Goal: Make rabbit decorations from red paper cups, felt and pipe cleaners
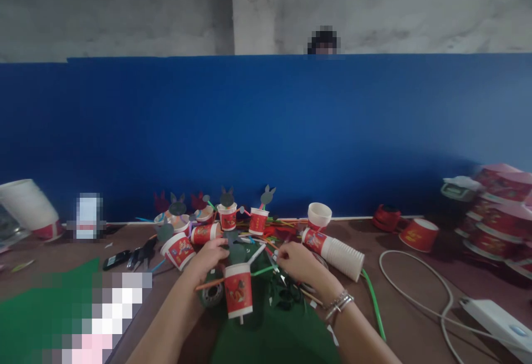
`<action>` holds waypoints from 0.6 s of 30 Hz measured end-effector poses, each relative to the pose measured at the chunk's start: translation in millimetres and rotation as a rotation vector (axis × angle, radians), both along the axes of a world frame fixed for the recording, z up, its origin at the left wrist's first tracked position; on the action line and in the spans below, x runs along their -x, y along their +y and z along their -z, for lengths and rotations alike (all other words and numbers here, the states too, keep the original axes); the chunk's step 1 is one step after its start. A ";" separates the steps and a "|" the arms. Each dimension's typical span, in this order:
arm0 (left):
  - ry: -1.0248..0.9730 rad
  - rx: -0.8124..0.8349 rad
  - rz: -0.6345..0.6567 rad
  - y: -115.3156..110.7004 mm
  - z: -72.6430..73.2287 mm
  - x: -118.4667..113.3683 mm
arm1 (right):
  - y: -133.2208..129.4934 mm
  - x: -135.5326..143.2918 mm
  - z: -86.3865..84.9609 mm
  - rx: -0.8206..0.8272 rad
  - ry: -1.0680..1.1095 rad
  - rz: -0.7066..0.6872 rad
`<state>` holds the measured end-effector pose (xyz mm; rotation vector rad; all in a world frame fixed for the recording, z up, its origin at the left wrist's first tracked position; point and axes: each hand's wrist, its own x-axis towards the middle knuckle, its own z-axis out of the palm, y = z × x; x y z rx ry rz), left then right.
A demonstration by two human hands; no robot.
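In the middle stands a red and white paper cup (239, 293), an orange straw poking out on its left side and a green straw (264, 270) on its right. A dark paper head (238, 252) rises above its rim, and a straw stub shows underneath. My left hand (211, 257) is curled at the cup's upper left, thumb against the rim; its other fingertips are partly hidden by the head. Close to the green straw's tip, my right hand (296, 262) pinches a small whitish piece that I cannot make out. A tape roll (211, 293) lies below my left hand.
Cup figures with animal heads, among them a tipped cup (178, 250), line the back beside loose straws. A cup stack (338, 253) lies at right. A white cable (449, 297) loops near a power strip (494, 319). A blue partition (266, 131) closes the far side, a person behind it.
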<state>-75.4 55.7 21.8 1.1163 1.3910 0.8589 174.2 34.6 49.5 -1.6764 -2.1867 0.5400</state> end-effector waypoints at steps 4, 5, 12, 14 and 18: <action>-0.059 0.008 -0.099 -1.6 -9.7 10.6 | -16.2 14.0 -0.9 0.158 0.000 -0.272; -0.067 0.003 -0.127 -1.8 -11.6 12.9 | -21.2 19.9 0.2 0.207 -0.013 -0.337; -0.119 -0.028 -0.217 -1.6 -18.6 19.7 | -41.6 59.6 21.8 0.077 -0.135 -0.330; -0.125 -0.031 -0.223 -1.3 -18.8 19.6 | -41.6 62.2 25.7 0.111 -0.121 -0.332; -0.133 -0.030 -0.216 -1.3 -18.8 19.1 | -39.3 60.3 27.3 0.170 -0.093 -0.319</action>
